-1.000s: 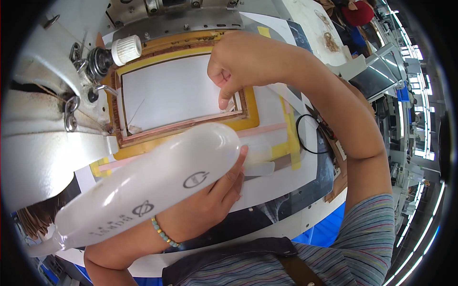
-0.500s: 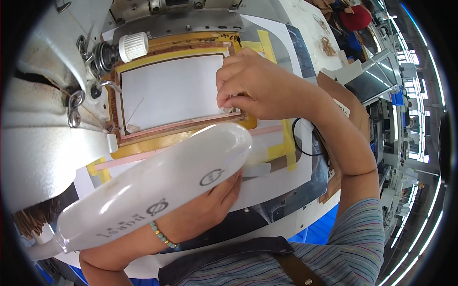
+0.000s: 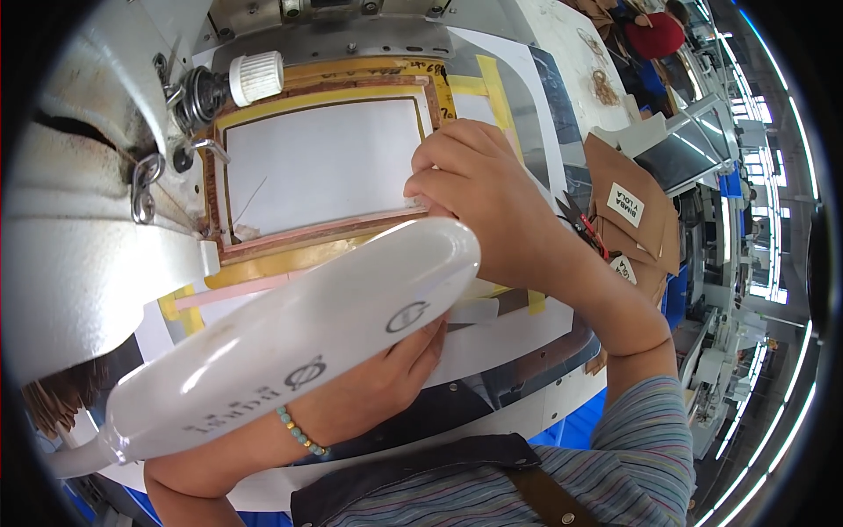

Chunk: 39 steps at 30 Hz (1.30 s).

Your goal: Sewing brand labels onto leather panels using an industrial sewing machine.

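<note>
My right hand is at the lower right corner of a rectangular frame edged in yellow and brown. Its fingers are curled and pinched together beside a tiny whitish scrap; whether they grip the scrap is unclear. Inside the frame lies a plain white sheet, with a loose thread and a small pale scrap near its lower left corner. My left hand, wearing a beaded bracelet, rests lower down on the template. A white lamp-like head hides its fingertips.
A sewing machine body with a white ribbed knob stands at the left. Scissors and brown labelled pieces lie to the right. Yellow tape crosses the template. Thread loops lie farther back.
My right hand has shifted slightly right and down, and its forearm has swung down and left. The scissors and brown pieces now show more fully. My left hand has barely moved.
</note>
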### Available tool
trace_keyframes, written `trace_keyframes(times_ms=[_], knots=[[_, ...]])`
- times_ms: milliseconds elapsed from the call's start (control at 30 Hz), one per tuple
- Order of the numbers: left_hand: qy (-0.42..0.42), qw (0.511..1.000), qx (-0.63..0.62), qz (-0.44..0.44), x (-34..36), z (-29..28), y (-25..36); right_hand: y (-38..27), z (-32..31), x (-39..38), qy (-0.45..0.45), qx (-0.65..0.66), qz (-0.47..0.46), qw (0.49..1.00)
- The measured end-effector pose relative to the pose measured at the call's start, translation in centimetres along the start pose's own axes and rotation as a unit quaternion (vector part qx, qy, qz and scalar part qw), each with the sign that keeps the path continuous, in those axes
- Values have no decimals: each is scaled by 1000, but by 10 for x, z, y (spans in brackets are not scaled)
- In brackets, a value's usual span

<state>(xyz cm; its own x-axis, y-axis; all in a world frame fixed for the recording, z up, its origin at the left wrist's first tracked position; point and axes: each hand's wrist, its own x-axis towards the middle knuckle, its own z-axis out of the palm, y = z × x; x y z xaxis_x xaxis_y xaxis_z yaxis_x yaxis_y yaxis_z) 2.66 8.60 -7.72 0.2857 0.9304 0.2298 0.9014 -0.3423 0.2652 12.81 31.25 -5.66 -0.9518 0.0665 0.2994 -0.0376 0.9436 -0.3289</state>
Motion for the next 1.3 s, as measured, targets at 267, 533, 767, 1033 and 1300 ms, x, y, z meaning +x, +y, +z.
trace_keyframes(times_ms=[267, 533, 767, 1033, 1300], knots=[[5, 1000, -15, -5, -1, 3, 1, -3, 25, -10, 95, -27, 12, 995], [-6, 1000, -5, 7, 1, -1, 0, -1, 34, -10, 136, -9, 44, 990], [3, 1000, -1, 8, 2, 0, -1, 7, 32, -13, 125, 0, 14, 992], [-1, 1000, -20, 5, 1, 1, -1, 6, 36, -9, 128, -5, 11, 992], [-1, 1000, -12, 11, 3, -2, -1, 8, 29, -10, 129, 46, 50, 989]])
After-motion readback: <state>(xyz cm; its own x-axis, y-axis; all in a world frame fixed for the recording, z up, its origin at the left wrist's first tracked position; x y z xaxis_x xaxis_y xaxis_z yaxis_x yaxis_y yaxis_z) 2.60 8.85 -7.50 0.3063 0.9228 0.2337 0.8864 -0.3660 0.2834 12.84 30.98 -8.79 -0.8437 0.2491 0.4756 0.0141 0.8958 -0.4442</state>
